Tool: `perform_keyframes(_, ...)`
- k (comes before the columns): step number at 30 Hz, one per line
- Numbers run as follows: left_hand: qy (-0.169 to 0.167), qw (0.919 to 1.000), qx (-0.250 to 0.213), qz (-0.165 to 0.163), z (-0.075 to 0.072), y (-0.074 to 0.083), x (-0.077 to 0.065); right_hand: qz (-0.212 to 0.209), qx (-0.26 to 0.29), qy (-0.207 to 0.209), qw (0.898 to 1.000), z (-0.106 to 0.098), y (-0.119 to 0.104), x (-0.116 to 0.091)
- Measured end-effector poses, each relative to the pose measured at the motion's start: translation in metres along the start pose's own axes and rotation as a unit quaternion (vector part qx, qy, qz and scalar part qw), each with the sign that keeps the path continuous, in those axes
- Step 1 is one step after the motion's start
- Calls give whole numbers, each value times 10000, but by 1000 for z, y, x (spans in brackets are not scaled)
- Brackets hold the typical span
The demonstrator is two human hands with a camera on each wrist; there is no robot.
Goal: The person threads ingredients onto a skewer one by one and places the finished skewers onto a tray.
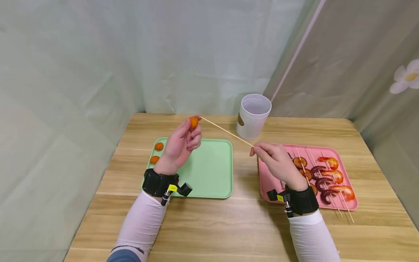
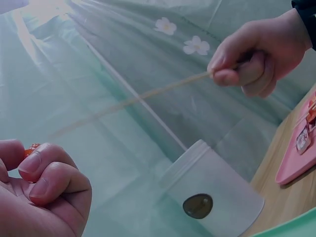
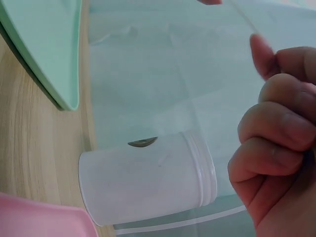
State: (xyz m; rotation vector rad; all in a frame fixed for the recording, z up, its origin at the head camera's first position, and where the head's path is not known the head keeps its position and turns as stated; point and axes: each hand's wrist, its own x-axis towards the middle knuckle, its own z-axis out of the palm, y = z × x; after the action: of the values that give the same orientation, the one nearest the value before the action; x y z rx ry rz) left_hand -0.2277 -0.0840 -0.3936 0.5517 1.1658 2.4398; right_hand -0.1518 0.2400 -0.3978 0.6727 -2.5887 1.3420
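Observation:
In the head view my left hand [image 1: 178, 147] pinches a small orange ball [image 1: 194, 122] of food between thumb and fingers, raised above the green tray [image 1: 212, 169]. My right hand [image 1: 279, 162] grips one end of a thin wooden skewer [image 1: 226, 130]. The skewer slants up to the left, its far tip close to the ball; whether they touch I cannot tell. In the left wrist view a bit of the orange ball [image 2: 32, 148] shows behind curled fingers [image 2: 61, 185]. Two more orange balls [image 1: 159, 146] lie at the green tray's left side.
A white canister [image 1: 251, 125] stands at the back, between and behind the trays. On the right, a pink tray [image 1: 268, 178] bears skewers with round brown slices [image 1: 306, 173], dark tentacles [image 1: 324, 182] and shrimp [image 1: 343, 191]; some stick ends overhang its front edge. Curtains [image 1: 203, 54] enclose the table.

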Motion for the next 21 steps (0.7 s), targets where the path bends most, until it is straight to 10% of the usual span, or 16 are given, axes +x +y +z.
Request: perform_keyframes(21,138,9999,-11,70,1,2,-3,-337,-43,-178,9993,-1,-3,-1)
